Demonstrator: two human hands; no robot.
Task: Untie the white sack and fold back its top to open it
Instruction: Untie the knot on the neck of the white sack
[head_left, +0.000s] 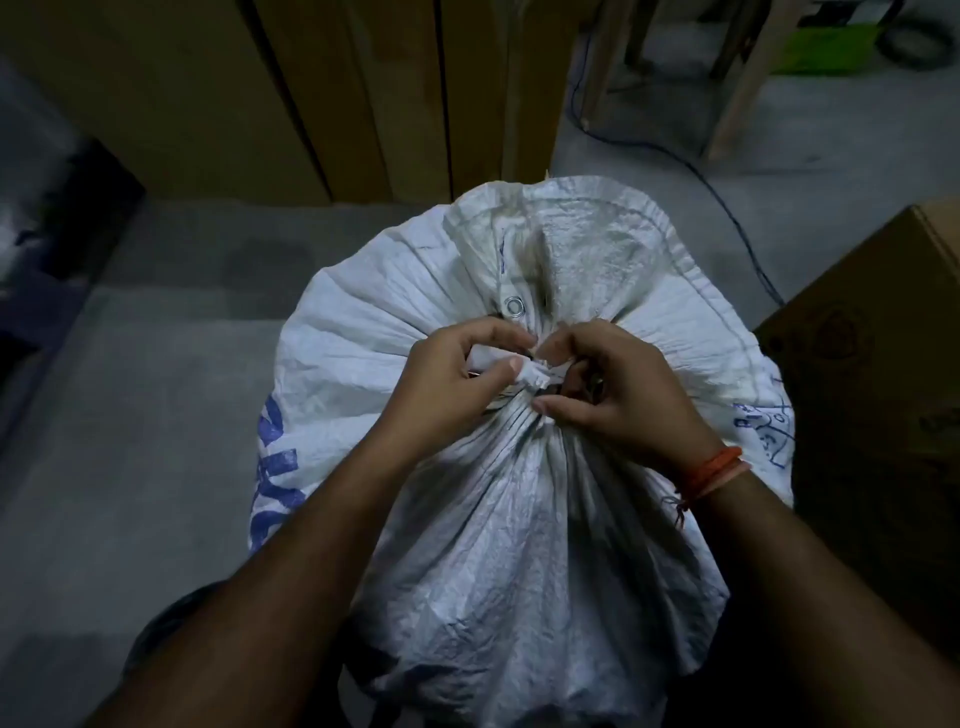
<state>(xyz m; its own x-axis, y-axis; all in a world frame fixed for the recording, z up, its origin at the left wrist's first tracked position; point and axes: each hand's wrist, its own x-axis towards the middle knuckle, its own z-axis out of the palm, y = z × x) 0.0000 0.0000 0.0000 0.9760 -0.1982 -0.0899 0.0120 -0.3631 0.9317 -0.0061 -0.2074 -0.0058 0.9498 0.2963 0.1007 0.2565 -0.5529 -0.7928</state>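
The white sack stands on the floor in the middle, its neck gathered tight. The knot sits between both hands, at the top of the neck. The left hand pinches it from the left, and the right hand pinches it from the right. Both are equally near. The loose top fans out to the far side.

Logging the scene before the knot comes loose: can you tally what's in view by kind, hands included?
White sack: 1
Knot at its neck: 1
Metal eyelet: 1
Hands: 2, left hand and right hand, both pinching the knot
Orange wrist thread: 1
Cardboard box: 1
Floor cable: 1
Total: 8
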